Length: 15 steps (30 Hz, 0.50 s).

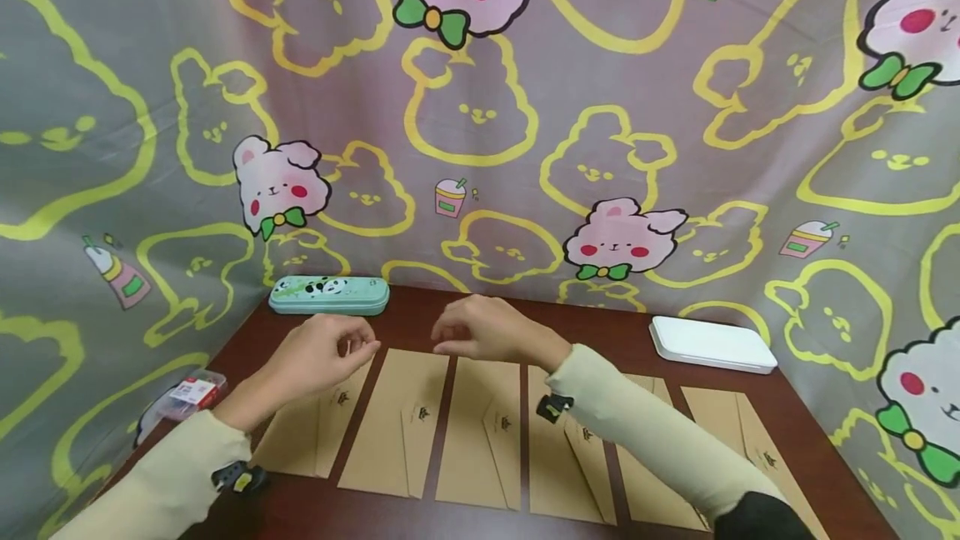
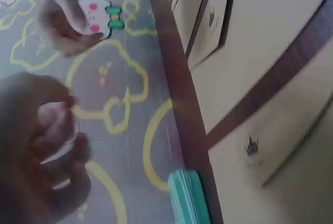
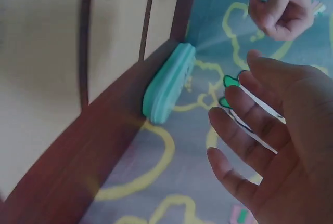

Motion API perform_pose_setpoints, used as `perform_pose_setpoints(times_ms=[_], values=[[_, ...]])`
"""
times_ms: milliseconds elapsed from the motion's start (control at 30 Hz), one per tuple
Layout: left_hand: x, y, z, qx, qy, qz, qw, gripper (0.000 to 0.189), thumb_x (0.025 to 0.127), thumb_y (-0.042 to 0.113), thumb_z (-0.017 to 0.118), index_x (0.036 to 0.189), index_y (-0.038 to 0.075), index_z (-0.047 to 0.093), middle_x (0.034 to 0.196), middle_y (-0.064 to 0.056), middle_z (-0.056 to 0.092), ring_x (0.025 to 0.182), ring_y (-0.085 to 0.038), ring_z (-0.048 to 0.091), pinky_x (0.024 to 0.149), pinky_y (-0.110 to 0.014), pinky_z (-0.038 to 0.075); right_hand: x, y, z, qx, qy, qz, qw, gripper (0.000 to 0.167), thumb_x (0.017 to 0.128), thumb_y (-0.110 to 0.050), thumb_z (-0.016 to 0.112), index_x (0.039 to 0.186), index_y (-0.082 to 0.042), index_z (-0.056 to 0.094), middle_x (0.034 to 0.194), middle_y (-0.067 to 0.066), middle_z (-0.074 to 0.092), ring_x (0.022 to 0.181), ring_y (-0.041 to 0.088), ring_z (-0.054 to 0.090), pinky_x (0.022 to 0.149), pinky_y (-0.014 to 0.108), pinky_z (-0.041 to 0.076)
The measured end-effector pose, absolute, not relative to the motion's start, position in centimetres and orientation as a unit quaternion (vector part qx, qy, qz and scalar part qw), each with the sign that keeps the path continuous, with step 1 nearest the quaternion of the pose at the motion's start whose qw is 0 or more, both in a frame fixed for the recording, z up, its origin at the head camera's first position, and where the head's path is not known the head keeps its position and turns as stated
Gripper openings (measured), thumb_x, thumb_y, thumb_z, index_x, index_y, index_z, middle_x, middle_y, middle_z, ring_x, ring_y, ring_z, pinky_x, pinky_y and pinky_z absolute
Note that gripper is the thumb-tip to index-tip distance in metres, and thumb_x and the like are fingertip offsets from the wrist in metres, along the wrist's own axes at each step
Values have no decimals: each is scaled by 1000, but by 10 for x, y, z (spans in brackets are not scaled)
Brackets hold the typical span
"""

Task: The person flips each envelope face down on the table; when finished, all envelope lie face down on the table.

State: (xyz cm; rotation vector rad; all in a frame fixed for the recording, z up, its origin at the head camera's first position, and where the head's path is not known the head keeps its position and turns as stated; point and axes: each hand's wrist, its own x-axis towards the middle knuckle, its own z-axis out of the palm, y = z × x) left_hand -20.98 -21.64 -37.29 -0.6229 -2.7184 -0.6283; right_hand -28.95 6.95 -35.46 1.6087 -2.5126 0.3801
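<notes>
Head view: the left hand (image 1: 330, 352) hovers with fingers curled, pinching nothing I can make out; the right hand (image 1: 480, 330) hangs relaxed, fingers loosely spread. Both are above brown envelopes (image 1: 420, 423) laid in a row on the table (image 1: 622, 336). A closed teal pencil case (image 1: 328, 294) lies behind, its contents hidden.

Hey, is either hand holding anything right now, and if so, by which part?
The right hand holds nothing; its fingers are spread. The left hand has its fingers curled, fingertips together above the envelopes; whether it pinches something small cannot be told.
</notes>
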Motion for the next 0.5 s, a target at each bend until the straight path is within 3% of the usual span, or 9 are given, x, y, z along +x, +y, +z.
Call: perform_pose_setpoints(times_ms=[200, 333, 400, 500], values=[[-207, -241, -372, -186, -969, -159, 38, 18, 90, 25, 72, 77, 33, 63, 75, 15, 59, 61, -5, 47, 52, -28, 37, -321, 15, -361, 499, -856, 132, 16, 15, 98, -33, 71, 104, -22, 78, 95, -9, 76, 83, 1, 65, 74, 18, 51], [-202, -248, -381, -164, -978, -126, -22, 13, 85, 32, 77, 89, 27, 65, 86, 7, 61, 70, -11, 50, 56, -33, 39, -337, -10, -376, 468, -871, 148, -6, 13, 98, -31, 71, 101, -20, 78, 96, -7, 77, 86, 2, 68, 77, 18, 52], [-200, -251, -384, -150, -981, -108, -51, 30, 84, 38, 80, 103, 18, 68, 92, 0, 64, 75, -17, 57, 59, -38, 44, -342, -20, -388, 445, -882, 154, -21, 12, 97, -32, 72, 100, -21, 78, 97, -8, 77, 87, 2, 69, 77, 18, 53], [-195, -254, -385, -122, -985, -62, -106, 58, 75, 50, 87, 106, 6, 66, 94, -7, 66, 83, -25, 63, 67, -47, 51, -347, -34, -405, 398, -901, 166, -49, 11, 96, -33, 74, 97, -23, 78, 99, -9, 77, 90, 3, 69, 79, 20, 54]])
